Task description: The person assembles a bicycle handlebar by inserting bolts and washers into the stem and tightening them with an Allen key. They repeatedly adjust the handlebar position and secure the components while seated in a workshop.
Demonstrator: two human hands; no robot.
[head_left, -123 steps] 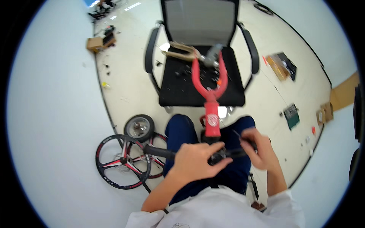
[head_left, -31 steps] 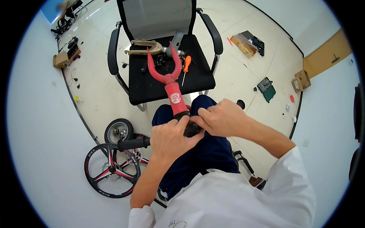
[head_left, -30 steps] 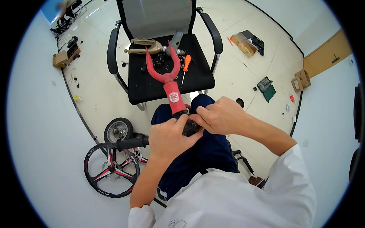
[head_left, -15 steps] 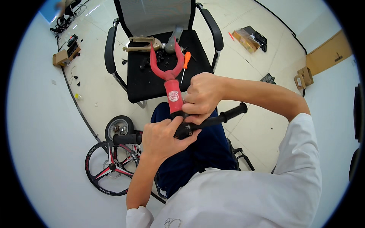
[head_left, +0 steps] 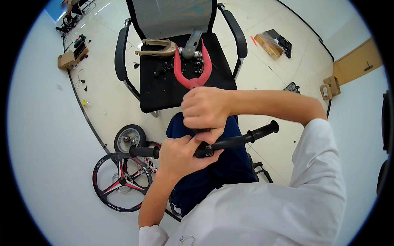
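Fingers of the right hand [head_left: 205, 108] curl round the red fork [head_left: 194, 83], long axis pointing forward — prongs beyond the front edge of the chair seat [head_left: 158, 96] — while the left hand [head_left: 178, 158] clasps the black handlebar [head_left: 232, 142].

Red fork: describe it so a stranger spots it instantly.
Start at the big black chair at top centre. Seen against its seat, beyond the right hand, the red fork points two curved prongs toward the backrest. Its colour sets it apart from the beige fork on the seat.
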